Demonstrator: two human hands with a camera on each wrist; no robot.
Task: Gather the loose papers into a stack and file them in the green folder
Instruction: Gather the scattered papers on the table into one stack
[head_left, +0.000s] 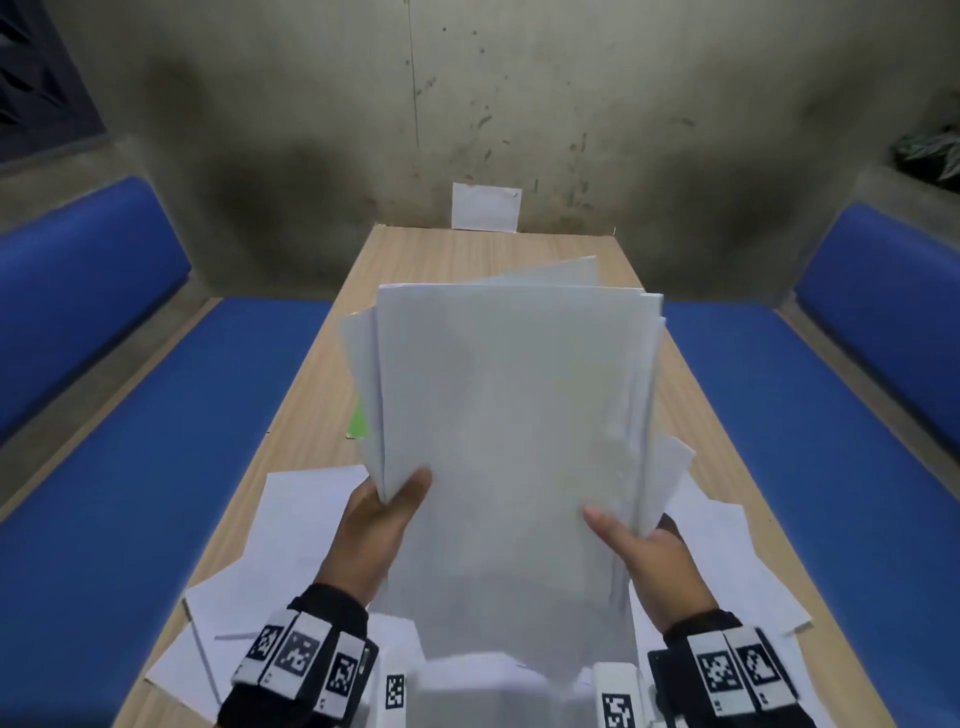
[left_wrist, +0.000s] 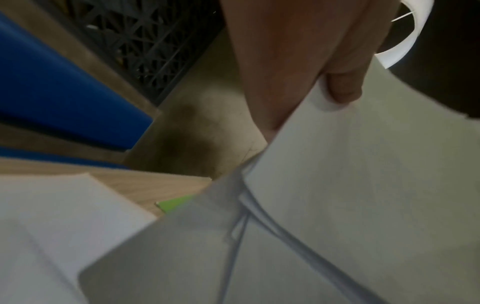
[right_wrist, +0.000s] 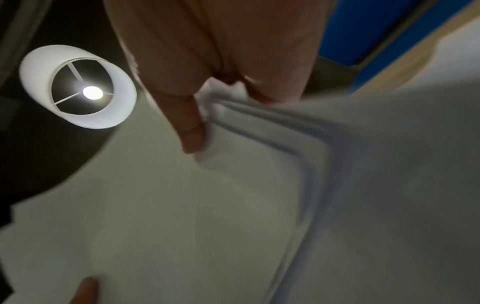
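Observation:
I hold an uneven stack of white papers (head_left: 514, 405) upright above the wooden table (head_left: 467, 254). My left hand (head_left: 387, 506) grips its left edge, thumb on the front sheet. My right hand (head_left: 631, 540) grips the right edge the same way. In the left wrist view my left hand (left_wrist: 306, 72) pinches the sheets (left_wrist: 363, 185); in the right wrist view my right hand (right_wrist: 207, 86) clamps several fanned edges of the stack (right_wrist: 233, 205). A sliver of the green folder (head_left: 358, 423) shows behind the stack's left side, also seen as the green folder (left_wrist: 175, 202) on the table.
More loose white sheets (head_left: 291, 525) lie on the near end of the table on both sides. A white card (head_left: 485, 206) leans on the wall at the far end. Blue benches (head_left: 156, 467) flank the table. A lit ceiling lamp (right_wrist: 78, 86) hangs overhead.

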